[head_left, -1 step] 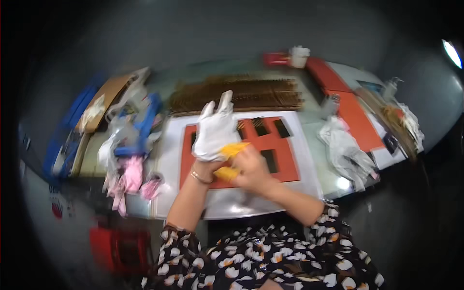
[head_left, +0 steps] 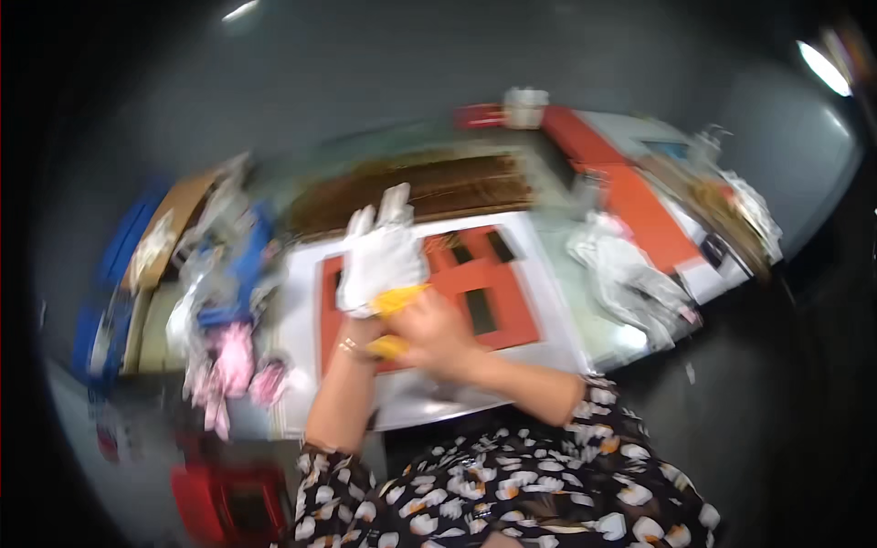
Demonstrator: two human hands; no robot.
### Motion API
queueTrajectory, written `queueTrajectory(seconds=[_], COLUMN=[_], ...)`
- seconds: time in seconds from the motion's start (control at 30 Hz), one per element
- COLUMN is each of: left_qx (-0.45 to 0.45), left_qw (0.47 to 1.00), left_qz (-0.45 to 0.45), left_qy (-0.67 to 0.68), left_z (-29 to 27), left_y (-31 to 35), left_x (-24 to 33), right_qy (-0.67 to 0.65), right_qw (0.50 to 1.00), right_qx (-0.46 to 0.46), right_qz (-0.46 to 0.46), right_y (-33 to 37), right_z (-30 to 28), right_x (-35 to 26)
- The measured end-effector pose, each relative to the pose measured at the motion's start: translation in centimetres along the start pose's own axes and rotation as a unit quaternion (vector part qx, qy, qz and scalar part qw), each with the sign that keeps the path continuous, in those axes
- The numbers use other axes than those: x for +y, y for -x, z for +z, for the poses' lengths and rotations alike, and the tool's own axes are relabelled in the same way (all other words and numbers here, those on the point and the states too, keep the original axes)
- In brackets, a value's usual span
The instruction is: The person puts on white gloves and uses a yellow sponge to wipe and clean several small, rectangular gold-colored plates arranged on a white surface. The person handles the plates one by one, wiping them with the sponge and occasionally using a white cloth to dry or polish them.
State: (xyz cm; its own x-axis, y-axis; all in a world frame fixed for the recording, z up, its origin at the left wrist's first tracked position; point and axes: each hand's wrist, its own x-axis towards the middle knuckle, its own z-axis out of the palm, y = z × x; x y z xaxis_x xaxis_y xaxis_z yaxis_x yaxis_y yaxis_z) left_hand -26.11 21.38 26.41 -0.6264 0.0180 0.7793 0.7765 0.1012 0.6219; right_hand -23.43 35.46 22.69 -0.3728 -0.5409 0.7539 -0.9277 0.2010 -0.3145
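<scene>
My left hand [head_left: 382, 260] wears a white knit glove [head_left: 370, 279], its fingers pointing away from me and apart. The glove's yellow cuff [head_left: 399, 300] bunches at the wrist, just above a bracelet [head_left: 350, 345]. My bare right hand [head_left: 437, 333] closes on that cuff, its fingers partly hidden and blurred. Both hands are above an orange-red panel [head_left: 512, 315] with dark rectangular pieces or openings, I cannot tell which. The panel lies on a white sheet [head_left: 557, 320].
A stack of brown strips [head_left: 438, 183] lies behind the panel. At left are a blue rack [head_left: 245, 265], plastic bags and pink gloves [head_left: 236, 361]. A clear plastic bag [head_left: 630, 274] lies at right, near orange sheets [head_left: 621, 205]. A red stool [head_left: 228, 498] stands below the table.
The whole view has shifted and tilted, so the table appears further left. My right hand stays at the glove's cuff, and the gloved hand keeps nearly the same pose.
</scene>
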Motion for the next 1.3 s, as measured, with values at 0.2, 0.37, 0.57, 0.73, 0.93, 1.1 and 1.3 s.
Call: queueTrajectory(seconds=[0.2,0.37,0.57,0.73,0.93,1.1,1.3], left_qx=[-0.058,0.114,-0.045,0.205,0.097,0.011,0.106], left_qw=[0.766,0.858,0.806,0.886,0.816,0.668,0.763], left_qz=[-0.221,-0.254,-0.448,-0.352,-0.272,-0.239,-0.227], left_qy=[0.602,0.432,0.384,0.221,0.501,0.704,0.596], left_z=[3.0,2.3,0.0,1.9,1.9,6.8,5.9], left_y=[-0.7,-1.1,-1.2,-1.1,-1.6,-1.4,-1.1], left_x=[-2.8,-3.4,-4.7,-5.0,1.0,4.6,2.8], right_qy=[-0.208,-0.529,-0.204,-0.139,-0.427,-0.768,-0.774], right_qw=[0.963,0.827,0.971,0.987,0.834,0.583,0.537], right_qx=[0.140,-0.083,-0.021,0.016,0.065,0.091,0.072], right_qz=[0.100,0.169,0.124,0.072,0.343,0.250,0.328], right_y=[-1.1,-2.2,-1.2,0.7,0.0,-1.3,0.3], right_z=[3.2,1.1,2.4,3.5,-2.7,-0.1,2.4], right_x=[3.4,3.2,0.8,0.7,2.8,1.5,-2.1])
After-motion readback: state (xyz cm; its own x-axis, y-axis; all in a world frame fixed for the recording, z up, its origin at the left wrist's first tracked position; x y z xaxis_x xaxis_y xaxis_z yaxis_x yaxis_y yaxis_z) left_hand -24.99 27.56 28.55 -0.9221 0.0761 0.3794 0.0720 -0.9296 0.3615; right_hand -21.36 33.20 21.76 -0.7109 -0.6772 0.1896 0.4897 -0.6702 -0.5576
